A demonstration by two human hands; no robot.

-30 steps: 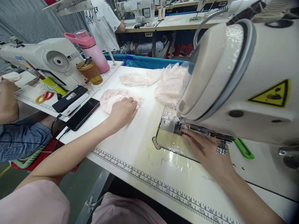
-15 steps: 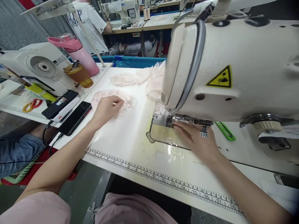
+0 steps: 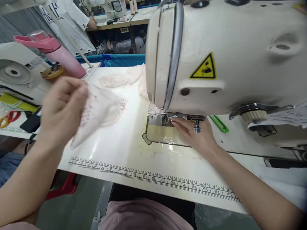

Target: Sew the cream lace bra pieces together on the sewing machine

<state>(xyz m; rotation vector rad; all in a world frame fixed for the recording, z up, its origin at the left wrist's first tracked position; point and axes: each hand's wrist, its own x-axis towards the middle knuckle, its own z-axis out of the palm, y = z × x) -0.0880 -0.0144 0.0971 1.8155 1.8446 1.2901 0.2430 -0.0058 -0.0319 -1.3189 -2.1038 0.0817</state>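
My left hand (image 3: pixel 63 108) is closed on a piece of pale pink sheer fabric (image 3: pixel 93 111), lifted off the table at the left. The fabric hangs to the right of the fingers and is blurred, with loose threads at its edge. On the right, my right hand (image 3: pixel 199 134) reaches beneath the sewing machine head (image 3: pixel 216 64). Its thumb and forefinger tips come together beside the metal needle plate (image 3: pixel 155 119); anything between them is too small to make out. The machine's arm and tension knob hide part of that hand. More pale pink fabric (image 3: pixel 115 80) lies behind the needle area.
A pink bottle (image 3: pixel 64 57) and an amber cup (image 3: pixel 51 73) stand at the left, near scissors (image 3: pixel 13 117). A green cutter (image 3: pixel 219 124) lies behind my right hand. A printed ruler (image 3: pixel 153 177) runs along the table's front edge. Another person (image 3: pixel 69 25) is at the back left.
My left hand has risen from the table and moved left towards me, lifting the pink fabric with it. My right hand stays at the needle plate. The view has shifted to the right.
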